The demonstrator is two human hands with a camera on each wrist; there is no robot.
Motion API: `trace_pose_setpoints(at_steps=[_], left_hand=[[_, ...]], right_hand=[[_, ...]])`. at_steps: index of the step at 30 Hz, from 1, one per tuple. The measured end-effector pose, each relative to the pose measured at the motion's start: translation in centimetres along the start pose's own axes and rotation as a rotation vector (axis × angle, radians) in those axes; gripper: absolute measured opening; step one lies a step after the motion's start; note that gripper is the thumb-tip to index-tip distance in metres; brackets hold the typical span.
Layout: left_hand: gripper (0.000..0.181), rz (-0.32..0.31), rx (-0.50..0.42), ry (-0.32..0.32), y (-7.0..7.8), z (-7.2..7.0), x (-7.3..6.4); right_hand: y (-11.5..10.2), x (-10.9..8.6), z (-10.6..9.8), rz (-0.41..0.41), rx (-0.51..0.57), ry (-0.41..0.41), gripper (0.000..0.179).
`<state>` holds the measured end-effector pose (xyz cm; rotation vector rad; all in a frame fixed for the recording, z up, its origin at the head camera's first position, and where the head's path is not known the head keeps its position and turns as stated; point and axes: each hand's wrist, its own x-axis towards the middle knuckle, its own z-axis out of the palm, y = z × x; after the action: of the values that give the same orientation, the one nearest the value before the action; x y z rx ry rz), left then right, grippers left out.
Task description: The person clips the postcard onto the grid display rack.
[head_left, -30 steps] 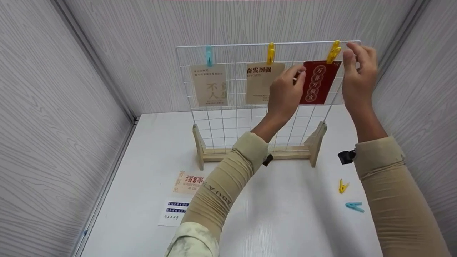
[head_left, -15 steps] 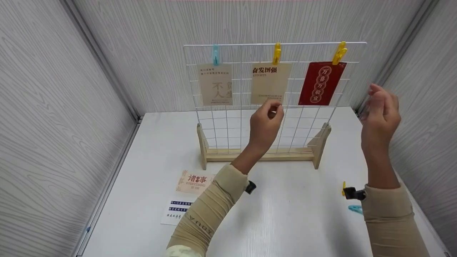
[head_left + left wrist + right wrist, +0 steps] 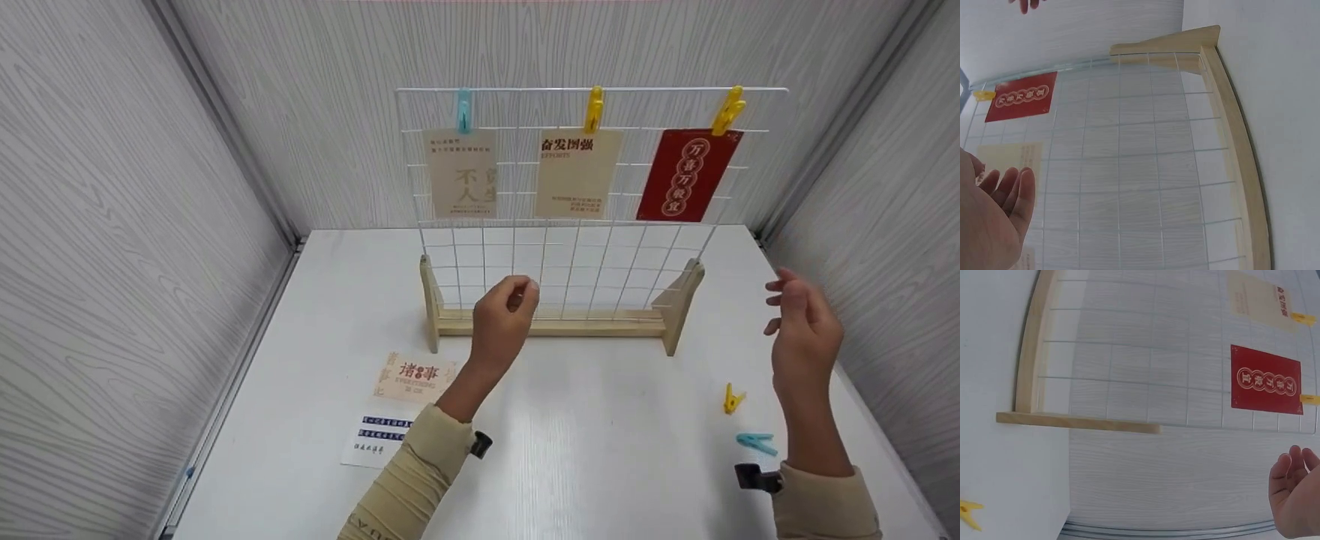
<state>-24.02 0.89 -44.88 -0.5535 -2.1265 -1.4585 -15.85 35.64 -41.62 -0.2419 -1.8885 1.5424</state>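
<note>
Slippage of the red card (image 3: pixel 688 180) is judged the first risk: the card is hung at the right of the wire rack (image 3: pixel 600 328), toward the far edge of the counter (image 3: pixel 585 465), and is pinched by the upper yellow clip (image 3: pixel 727 112) close to one top corner, so a pivot or drop could be caused by a knock to the wires. The pink card (image 3: pixel 412 377) and the white card (image 3: pixel 375 441), laid flat toward the left edge of the counter, are partly hidden in the head view by the left arm, and could be dragged out of place if the left sleeve (image 3: pixel 420 465) were lowered onto them. The loose yellow clip (image 3: pixel 733 400) and the loose blue clip (image 3: pixel 754 442), placed near the right edge, could be swept off by a low pass of the right hand (image 3: pixel 808 345). Neither grip is clamped on anything visible. At the left hand (image 3: pixel 499 322), set in front of the lower wires, the fingers are loosely bent, with thumb and forefinger close together; whether their tips meet cannot be told, and no contact with the rack is evident. At the right hand, raised beside the rack, the fingers are slack and lightly curved; nothing is held or touched.
</note>
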Motion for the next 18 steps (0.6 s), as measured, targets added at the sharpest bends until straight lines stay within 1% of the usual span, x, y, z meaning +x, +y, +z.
trace_pose_setpoints(at_steps=[2, 6, 10, 13, 15, 18], left_hand=[[0.021, -0.03, 0.023, 0.0, -0.8, -0.9, -0.6], [0.02, -0.105, 0.078, -0.031, -2.4, -2.7, -2.0], [0.019, -0.18, 0.118, -0.059, -4.5, -4.7, -3.8], [0.02, -0.234, 0.14, -0.067, -6.3, -6.5, -5.2], [0.022, -0.274, 0.153, -0.078, -7.5, -7.9, -6.1], [0.025, -0.353, 0.184, -0.097, -9.2, -10.0, -7.5]], right_hand=[[1.1, -0.6, -0.7, 0.05, -0.067, -0.01, 0.039], [3.5, -2.2, -2.4, 0.149, -0.233, -0.057, 0.042], [5.5, -3.5, -4.3, 0.22, -0.356, -0.117, 0.049], [7.0, -4.1, -5.5, 0.238, -0.404, -0.154, 0.052], [7.9, -4.4, -6.2, 0.233, -0.439, -0.181, 0.054], [9.5, -4.7, -7.1, 0.23, -0.532, -0.252, 0.059]])
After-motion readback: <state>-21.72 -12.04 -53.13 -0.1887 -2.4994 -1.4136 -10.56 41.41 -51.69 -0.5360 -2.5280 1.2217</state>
